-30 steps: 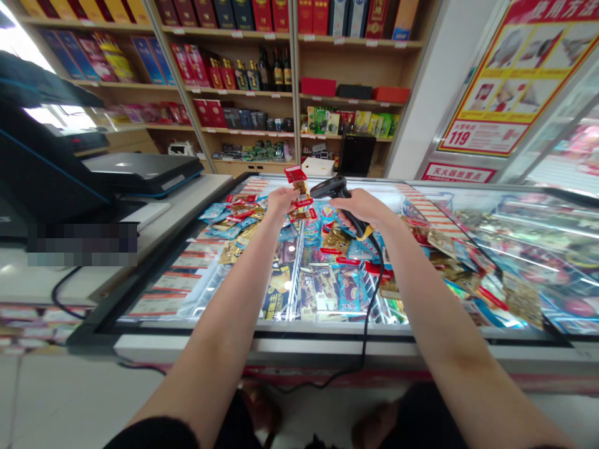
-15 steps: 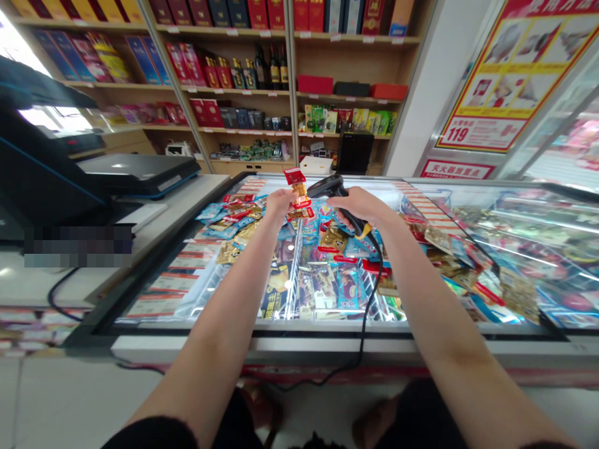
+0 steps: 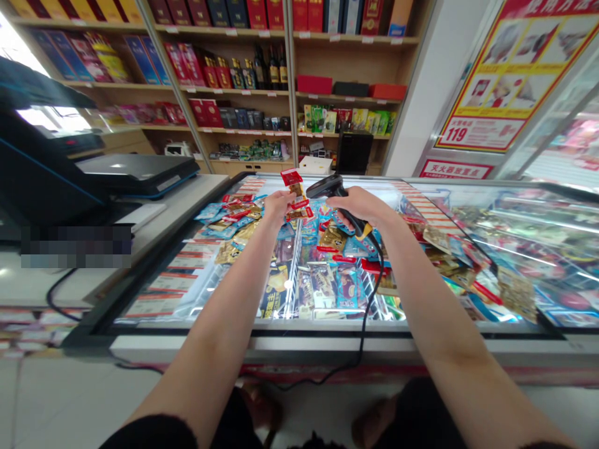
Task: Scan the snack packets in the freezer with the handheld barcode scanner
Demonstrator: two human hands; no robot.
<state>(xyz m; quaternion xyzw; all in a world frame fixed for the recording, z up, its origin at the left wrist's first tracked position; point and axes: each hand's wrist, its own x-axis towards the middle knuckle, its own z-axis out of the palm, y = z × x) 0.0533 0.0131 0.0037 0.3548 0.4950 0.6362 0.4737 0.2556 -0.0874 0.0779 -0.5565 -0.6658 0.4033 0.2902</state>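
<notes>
Between the fingers of my left hand (image 3: 277, 206) is a small snack packet (image 3: 294, 187) with a red top and a gold-brown middle, held up above the freezer's glass. My right hand (image 3: 358, 206) is wrapped round the handle of a black barcode scanner (image 3: 326, 186), whose head faces left, a short gap from the packet. A black cable (image 3: 380, 268) hangs from the scanner's handle down over the front edge of the freezer. Beneath both hands lie many blue, gold and red snack packets (image 3: 333, 239) on the glass.
A chest freezer (image 3: 299, 344) with a glass top spans the front, with packaged goods inside. More packets (image 3: 482, 287) lie to the right. At left a counter (image 3: 196, 193) bears a scale (image 3: 140, 167) and a dark machine (image 3: 32, 168). Shelves (image 3: 224, 91) of boxes and bottles stand behind.
The packet in my left hand has shifted slightly left and tilted, and the bright glow on it is gone. My right hand and the scanner are almost where they were.
</notes>
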